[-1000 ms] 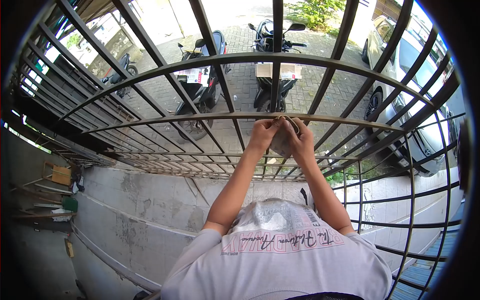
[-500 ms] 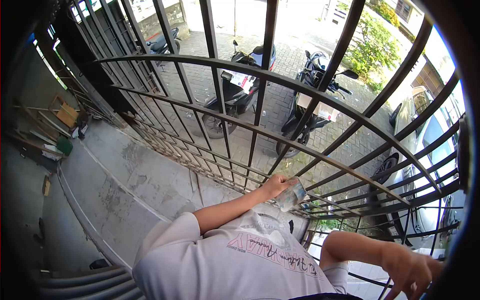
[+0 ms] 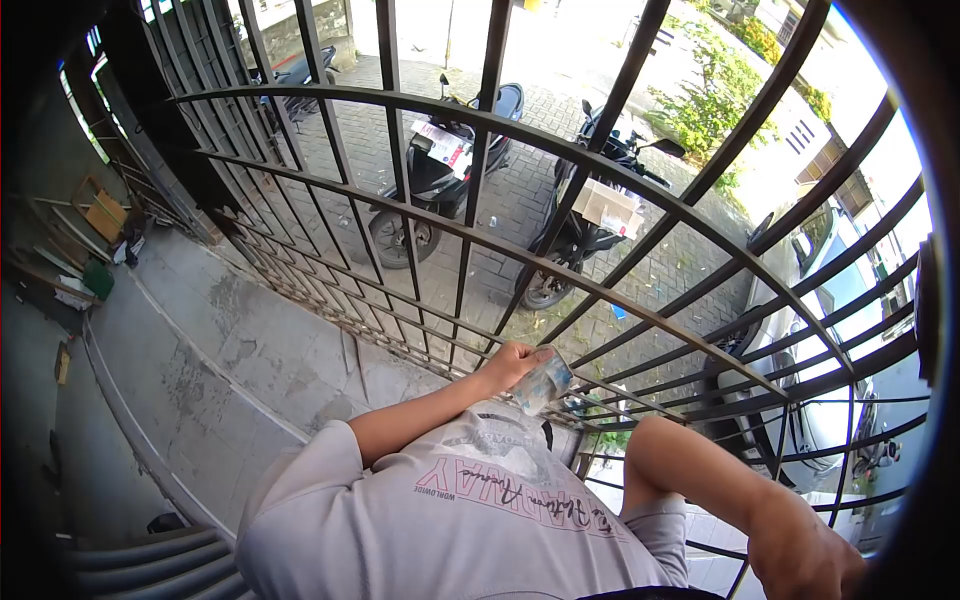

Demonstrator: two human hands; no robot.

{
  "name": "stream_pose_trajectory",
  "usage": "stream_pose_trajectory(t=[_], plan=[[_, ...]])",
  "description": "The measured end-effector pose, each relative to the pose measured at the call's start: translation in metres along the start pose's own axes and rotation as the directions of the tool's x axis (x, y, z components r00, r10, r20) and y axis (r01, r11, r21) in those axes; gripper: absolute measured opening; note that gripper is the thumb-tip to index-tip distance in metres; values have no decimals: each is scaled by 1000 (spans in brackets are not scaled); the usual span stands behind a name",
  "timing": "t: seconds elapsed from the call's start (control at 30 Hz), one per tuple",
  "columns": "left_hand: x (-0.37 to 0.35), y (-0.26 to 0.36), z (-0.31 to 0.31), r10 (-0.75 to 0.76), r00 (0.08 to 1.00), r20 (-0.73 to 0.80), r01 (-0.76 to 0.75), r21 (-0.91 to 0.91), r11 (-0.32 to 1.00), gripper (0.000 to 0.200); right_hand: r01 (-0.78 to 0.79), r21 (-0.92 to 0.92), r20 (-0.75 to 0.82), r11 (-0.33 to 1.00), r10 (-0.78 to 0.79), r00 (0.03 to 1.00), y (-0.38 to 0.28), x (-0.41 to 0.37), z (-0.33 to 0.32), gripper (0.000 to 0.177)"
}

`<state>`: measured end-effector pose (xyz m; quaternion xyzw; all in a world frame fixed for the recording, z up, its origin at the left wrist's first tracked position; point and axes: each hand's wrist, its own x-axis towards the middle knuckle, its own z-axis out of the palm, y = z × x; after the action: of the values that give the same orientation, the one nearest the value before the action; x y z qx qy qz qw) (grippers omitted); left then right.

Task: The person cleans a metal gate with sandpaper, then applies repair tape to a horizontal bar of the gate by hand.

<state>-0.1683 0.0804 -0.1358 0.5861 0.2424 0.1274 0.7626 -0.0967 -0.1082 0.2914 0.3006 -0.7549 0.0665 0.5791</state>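
My left hand (image 3: pixel 518 366) is closed around the edge of a see-through, cup-like container (image 3: pixel 543 388) with a cloudy, bluish-green look. What is inside it, if anything, I cannot make out. The container is held in front of my grey printed shirt (image 3: pixel 430 510), close to the dark metal bars (image 3: pixel 590 285). My right hand (image 3: pixel 805 558) is low at the right, bent down at the wrist beside the barred fence. Its fingers run into the dark edge of the view, so their pose and anything in them are hidden.
Beyond the bars, motorbikes (image 3: pixel 440 180) stand on brick paving, with a silver car (image 3: pixel 815 350) at the right. A cracked concrete floor (image 3: pixel 240 345) runs along the left. Wooden boards (image 3: pixel 105 215) lean at the far left; curved grey ridges (image 3: pixel 160 570) lie at the bottom left.
The whole view has shifted, so the fence, motorbikes and my left hand appear further left. My right hand has moved lower, its fingers now less visible. The container stays in my left hand.
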Motion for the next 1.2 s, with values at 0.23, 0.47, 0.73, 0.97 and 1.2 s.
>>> stream_pose_trajectory(t=[0.23, 0.47, 0.73, 0.97, 1.2], plan=[[-4, -2, 45, 16, 999, -41, -19, -86, 996, 49, -76, 186, -131, 980, 101, 986, -44, 4, 7, 44], [-8, -6, 86, 6, 998, -64, -10, -56, 998, 52, 134, -79, -272, 988, -151, 951, -68, 11, 8, 54], [-3, -36, 107, -16, 997, -77, 12, -55, 998, 52, -23, 396, -324, 918, 163, 932, -115, 10, 5, 55], [-4, -38, 112, -15, 995, -96, 10, -52, 999, 53, 6, -70, -240, 998, -23, 970, -120, 6, 3, 51], [-6, 31, 117, 168, 982, -84, -168, 11, 986, 45, -66, 130, -672, 989, 136, 728, -159, -22, -10, 43]])
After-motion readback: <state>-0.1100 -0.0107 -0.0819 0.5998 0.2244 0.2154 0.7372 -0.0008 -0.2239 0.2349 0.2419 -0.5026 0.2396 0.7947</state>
